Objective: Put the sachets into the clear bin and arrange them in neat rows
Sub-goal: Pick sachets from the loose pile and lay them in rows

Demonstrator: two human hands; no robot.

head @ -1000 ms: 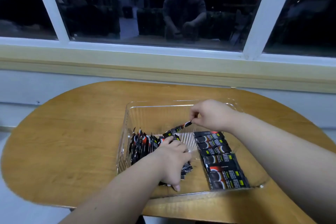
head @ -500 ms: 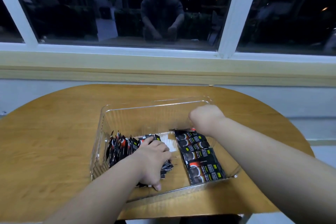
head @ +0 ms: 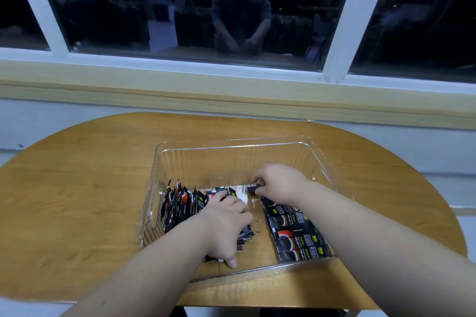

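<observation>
A clear bin [head: 231,145] stands on the wooden table [head: 82,201]. At its left a bunch of black sachets [head: 180,203] stands on edge, and my left hand [head: 226,226] is curled round the right end of that bunch. Along the bin's right side a flat row of black sachets [head: 296,237] overlaps front to back. At the far end of that row my right hand [head: 278,181] pinches a single sachet [head: 253,189], low over the bin floor.
A window sill [head: 231,92] and a dark window run behind the table. The table's front edge lies just below the bin. Bare wood lies to the left of the bin.
My right hand carried the single sachet down from mid-air to the far end of the flat row. My left hand stayed on the upright bunch. The camera view shifted.
</observation>
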